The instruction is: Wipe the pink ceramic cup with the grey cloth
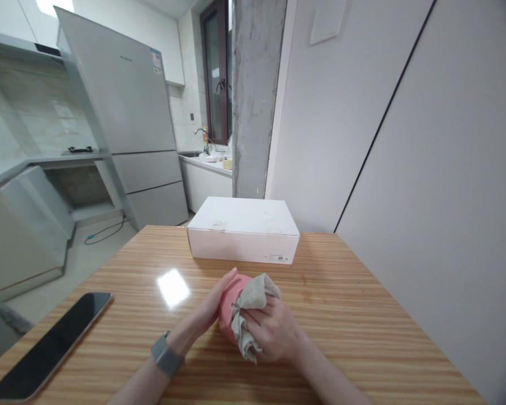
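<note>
A pink rounded vessel, perhaps a bowl or cup, is tilted over the wooden table in front of me. My left hand grips it from the left side, with the thumb along its edge and the other fingers hidden behind it. Bunched in my right hand is a grey cloth, pressed against the vessel's near right side. Part of the cloth hangs down below my fingers. The cloth and my right hand hide much of the vessel, including its opening.
A white closed box sits beyond my hands on the wooden table. At the left edge lies a dark-screened phone. A white wall borders the table on the right. A refrigerator stands behind on the left.
</note>
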Demonstrator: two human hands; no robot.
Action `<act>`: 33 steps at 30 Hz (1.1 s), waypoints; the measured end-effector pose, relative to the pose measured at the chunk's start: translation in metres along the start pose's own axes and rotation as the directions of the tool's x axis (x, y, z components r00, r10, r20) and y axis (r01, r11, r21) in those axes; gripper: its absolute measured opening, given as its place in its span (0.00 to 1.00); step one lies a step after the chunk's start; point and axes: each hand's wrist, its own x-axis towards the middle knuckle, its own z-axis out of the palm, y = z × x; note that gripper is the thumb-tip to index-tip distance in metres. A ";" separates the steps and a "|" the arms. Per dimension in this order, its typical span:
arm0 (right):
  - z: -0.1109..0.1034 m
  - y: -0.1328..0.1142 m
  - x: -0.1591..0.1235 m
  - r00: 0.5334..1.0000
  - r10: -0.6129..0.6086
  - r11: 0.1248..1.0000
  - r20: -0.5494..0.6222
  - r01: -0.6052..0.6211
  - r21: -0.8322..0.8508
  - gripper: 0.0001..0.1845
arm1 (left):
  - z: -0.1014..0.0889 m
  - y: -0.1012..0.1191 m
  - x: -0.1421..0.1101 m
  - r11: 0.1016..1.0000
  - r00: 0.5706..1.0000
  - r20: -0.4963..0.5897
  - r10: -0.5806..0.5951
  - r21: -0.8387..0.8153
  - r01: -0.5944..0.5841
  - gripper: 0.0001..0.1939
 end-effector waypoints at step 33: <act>-0.011 0.011 -0.009 0.982 0.189 0.981 0.009 -0.189 0.042 0.18 | 0.000 -0.009 0.000 0.856 0.924 -0.055 0.379 0.401 -0.327 0.18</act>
